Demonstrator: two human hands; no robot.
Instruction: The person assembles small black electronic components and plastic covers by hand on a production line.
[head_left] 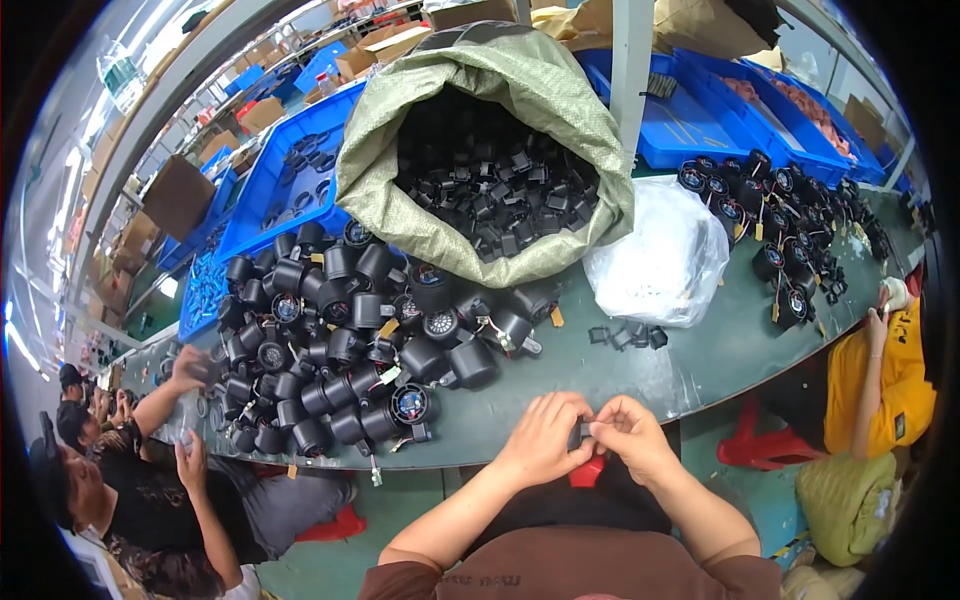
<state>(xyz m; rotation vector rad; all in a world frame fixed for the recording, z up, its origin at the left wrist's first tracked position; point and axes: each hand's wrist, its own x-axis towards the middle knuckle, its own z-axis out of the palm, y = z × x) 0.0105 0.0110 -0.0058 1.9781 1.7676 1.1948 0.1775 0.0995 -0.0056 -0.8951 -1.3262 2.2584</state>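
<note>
On my feed, left hand (540, 442) is nearly closed, fingers curled on a small black part (578, 434) at the bench (700, 365) edge. Right hand (640, 442) pinches its other side. Open sack (372, 150) of black pieces sits beyond; black cylinders (335, 345) piled left.

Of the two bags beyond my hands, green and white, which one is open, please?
The green sack: its wide mouth shows many small black parts. The white bag beside it shows no open mouth.
</note>
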